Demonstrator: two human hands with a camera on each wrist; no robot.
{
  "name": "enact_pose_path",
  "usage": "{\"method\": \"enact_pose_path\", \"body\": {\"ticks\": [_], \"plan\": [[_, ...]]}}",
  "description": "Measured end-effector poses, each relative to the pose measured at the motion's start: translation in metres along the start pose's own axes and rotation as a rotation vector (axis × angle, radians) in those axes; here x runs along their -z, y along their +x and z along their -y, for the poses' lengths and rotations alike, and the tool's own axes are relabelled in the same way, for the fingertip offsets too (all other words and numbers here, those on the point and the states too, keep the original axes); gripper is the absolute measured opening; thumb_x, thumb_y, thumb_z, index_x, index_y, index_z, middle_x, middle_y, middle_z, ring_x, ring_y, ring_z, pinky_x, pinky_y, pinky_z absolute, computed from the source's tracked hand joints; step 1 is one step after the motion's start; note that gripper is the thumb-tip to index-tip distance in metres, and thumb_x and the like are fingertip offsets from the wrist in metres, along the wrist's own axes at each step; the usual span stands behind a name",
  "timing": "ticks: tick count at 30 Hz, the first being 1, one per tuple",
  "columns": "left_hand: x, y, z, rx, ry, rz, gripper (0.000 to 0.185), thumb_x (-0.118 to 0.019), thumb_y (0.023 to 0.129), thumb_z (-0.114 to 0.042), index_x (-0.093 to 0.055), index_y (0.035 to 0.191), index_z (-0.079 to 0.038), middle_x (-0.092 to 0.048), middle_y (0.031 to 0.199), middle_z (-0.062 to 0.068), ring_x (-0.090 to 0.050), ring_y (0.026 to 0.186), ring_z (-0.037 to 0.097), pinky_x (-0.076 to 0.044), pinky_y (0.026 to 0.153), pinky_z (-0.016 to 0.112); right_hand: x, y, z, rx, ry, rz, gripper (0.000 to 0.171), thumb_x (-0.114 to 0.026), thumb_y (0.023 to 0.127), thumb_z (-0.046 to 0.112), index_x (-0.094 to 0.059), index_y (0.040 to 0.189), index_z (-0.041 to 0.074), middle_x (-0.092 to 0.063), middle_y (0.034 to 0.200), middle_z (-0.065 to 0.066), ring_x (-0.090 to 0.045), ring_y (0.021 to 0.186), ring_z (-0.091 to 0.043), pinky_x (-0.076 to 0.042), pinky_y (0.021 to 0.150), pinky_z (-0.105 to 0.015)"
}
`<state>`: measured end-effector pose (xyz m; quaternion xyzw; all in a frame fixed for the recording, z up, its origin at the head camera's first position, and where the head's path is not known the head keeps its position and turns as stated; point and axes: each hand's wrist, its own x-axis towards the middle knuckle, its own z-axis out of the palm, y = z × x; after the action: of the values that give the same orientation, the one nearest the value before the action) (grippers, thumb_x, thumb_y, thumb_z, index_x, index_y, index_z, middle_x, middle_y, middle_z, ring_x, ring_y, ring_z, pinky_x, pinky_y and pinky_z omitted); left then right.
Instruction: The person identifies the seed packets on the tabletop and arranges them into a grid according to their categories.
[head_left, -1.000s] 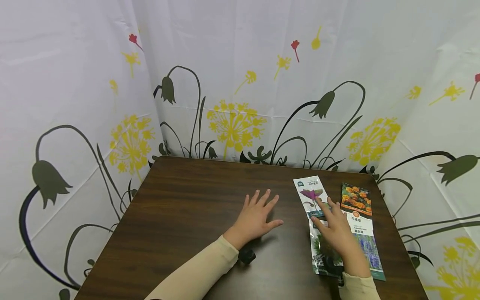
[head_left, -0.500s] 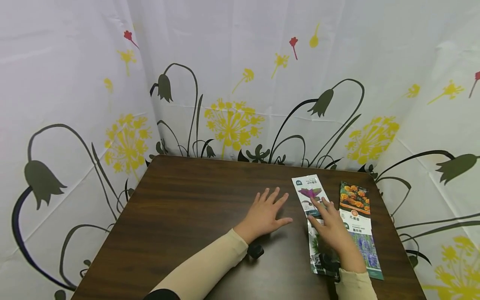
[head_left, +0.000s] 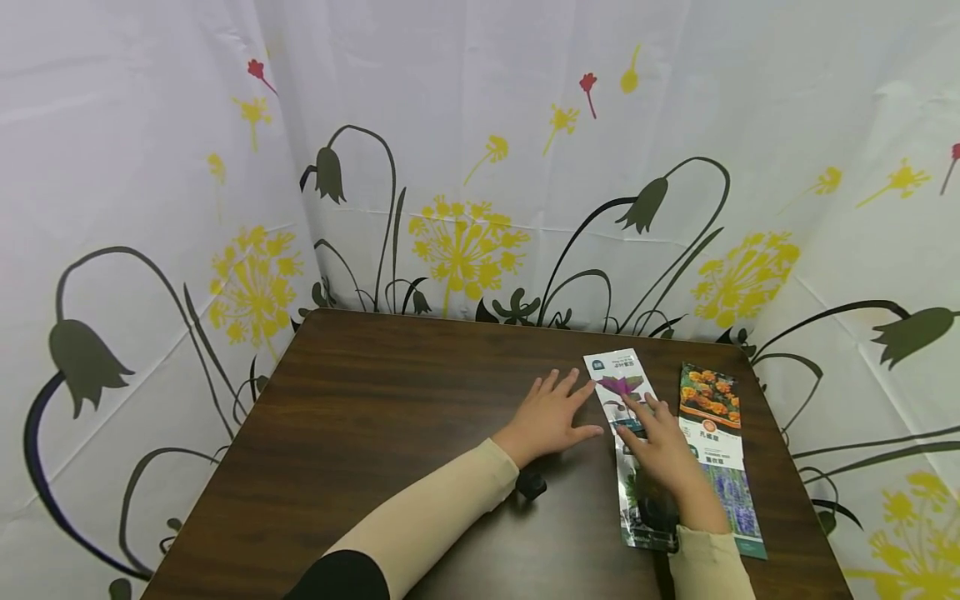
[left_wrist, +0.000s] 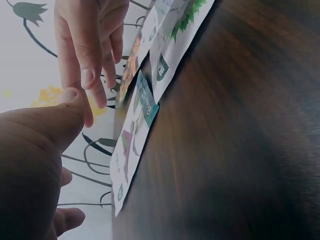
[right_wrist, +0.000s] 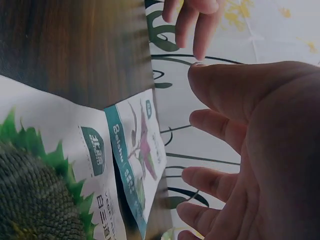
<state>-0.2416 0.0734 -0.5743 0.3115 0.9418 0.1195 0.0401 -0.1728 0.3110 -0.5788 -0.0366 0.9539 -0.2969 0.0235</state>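
Four seed packets are too many to count here, so several lie flat at the table's right side. One white packet with a purple-leaved plant (head_left: 618, 385) is farthest back on the left of the group. Nearer lies a packet with a dark seed head and green leaves (right_wrist: 40, 185), partly hidden by my right arm in the head view. To the right are an orange-flower packet (head_left: 711, 396) and a lavender packet (head_left: 738, 504). My right hand (head_left: 667, 450) hovers over the packets, fingers spread, holding nothing. Beside it, my left hand (head_left: 549, 418) is spread, fingertips near the purple-leaved packet's left edge.
The packets lie on a dark brown wooden table (head_left: 360, 417). A white curtain (head_left: 465, 108) printed with flowers hangs behind and around it. A small black device (head_left: 531, 485) sits under my left wrist.
My left hand has moved right, closer to my right hand and the packets. My right hand has stayed almost in place, and the packets look unmoved on the table.
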Motion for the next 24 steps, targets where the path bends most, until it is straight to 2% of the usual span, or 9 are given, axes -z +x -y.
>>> {"method": "enact_pose_path", "body": {"ticks": [4,9,13,16,24], "plan": [[-0.001,0.013,-0.003,0.000,0.010,0.026,0.086,-0.048,0.103,-0.079,-0.027,0.174,-0.036,-0.027,0.182,0.007,-0.030,0.166,0.043,-0.030,0.133,0.060,0.004,0.005,-0.002,-0.027,0.013,0.016,0.065,-0.064,0.112,0.036,-0.042,0.168,0.014,-0.022,0.174,-0.036,-0.019,0.158,-0.068,-0.028,0.115,-0.088],[0.000,0.028,-0.004,-0.009,0.029,0.032,0.084,-0.049,0.104,-0.077,-0.031,0.174,-0.032,-0.030,0.181,0.009,-0.032,0.166,0.043,-0.031,0.133,0.060,0.005,0.011,-0.005,-0.036,0.043,0.031,0.065,-0.062,0.112,0.038,-0.042,0.168,0.013,-0.020,0.173,-0.038,-0.028,0.155,-0.067,-0.034,0.114,-0.086],[0.000,0.038,-0.007,0.000,0.037,0.049,0.084,-0.049,0.104,-0.077,-0.032,0.173,-0.032,-0.032,0.180,0.009,-0.031,0.166,0.042,-0.031,0.134,0.057,0.003,0.017,-0.009,-0.043,0.064,0.044,0.063,-0.061,0.113,0.037,-0.043,0.168,0.011,-0.020,0.173,-0.039,-0.029,0.155,-0.067,-0.034,0.116,-0.084],[0.000,0.044,-0.012,0.012,0.019,0.056,0.078,-0.052,0.107,-0.070,-0.034,0.173,-0.032,-0.033,0.180,0.008,-0.031,0.166,0.041,-0.031,0.134,0.054,0.001,0.019,-0.011,-0.050,0.068,0.049,0.062,-0.061,0.113,0.036,-0.043,0.167,0.011,-0.019,0.173,-0.040,-0.029,0.155,-0.067,-0.034,0.117,-0.083],[-0.004,0.056,-0.026,0.002,0.014,0.056,0.066,-0.055,0.112,-0.049,-0.042,0.169,-0.020,-0.038,0.177,0.010,-0.038,0.164,0.037,-0.031,0.135,0.044,0.000,0.022,-0.015,-0.042,0.054,0.033,0.055,-0.063,0.112,0.031,-0.052,0.161,0.009,-0.021,0.176,-0.034,-0.010,0.163,-0.063,-0.025,0.122,-0.084]]}}
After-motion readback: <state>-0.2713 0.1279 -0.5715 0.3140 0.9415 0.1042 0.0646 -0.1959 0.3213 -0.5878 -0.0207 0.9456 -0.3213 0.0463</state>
